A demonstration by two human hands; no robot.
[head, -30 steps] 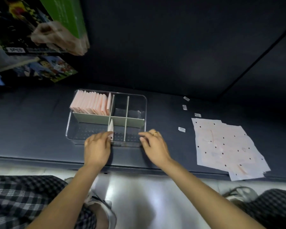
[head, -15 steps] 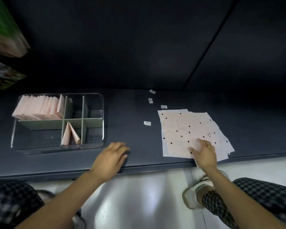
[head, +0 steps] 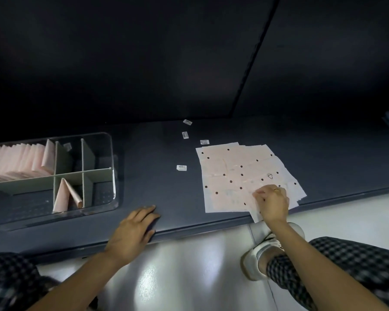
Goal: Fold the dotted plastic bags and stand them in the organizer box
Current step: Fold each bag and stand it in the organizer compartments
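Several dotted plastic bags are spread flat in a loose pile near the front edge of the dark table, well apart from the organizer box at the left. One corner of the pile is pinched by the right hand, fingers curled on it. The left hand is laid on the table edge, fingers relaxed, nothing held. Thin, limp, slippery sheets are to be expected; a single layer is best lifted at a corner. The box's left end is cut off, and the count of bags cannot be told.
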